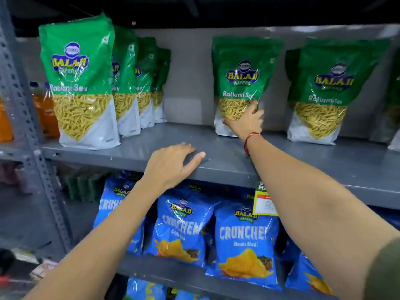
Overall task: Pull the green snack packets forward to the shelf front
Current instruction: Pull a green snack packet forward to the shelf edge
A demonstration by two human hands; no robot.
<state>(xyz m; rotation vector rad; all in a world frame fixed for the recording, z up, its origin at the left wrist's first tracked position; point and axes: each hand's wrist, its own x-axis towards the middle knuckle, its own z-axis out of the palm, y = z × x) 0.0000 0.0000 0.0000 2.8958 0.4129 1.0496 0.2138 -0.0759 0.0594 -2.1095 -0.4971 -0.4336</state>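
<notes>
Grey metal shelf [227,156]: green-and-white plastic packets of yellow sev stand upright, a row of four at left with the front packet [79,83] at the shelf edge, a middle packet [242,83] and a right packet [324,89] set further back. Right hand [244,124]: fingers spread, palm pressed on the middle packet's lower front; whether it grips cannot be told. Left hand [171,163]: open, flat on the shelf's front edge, holding nothing, above blue foil crisp bags [244,245].

Packets [242,83] stand rearward on shelf [216,156], seemingly.

Dim shelves — glare, perhaps edge-warp
</notes>
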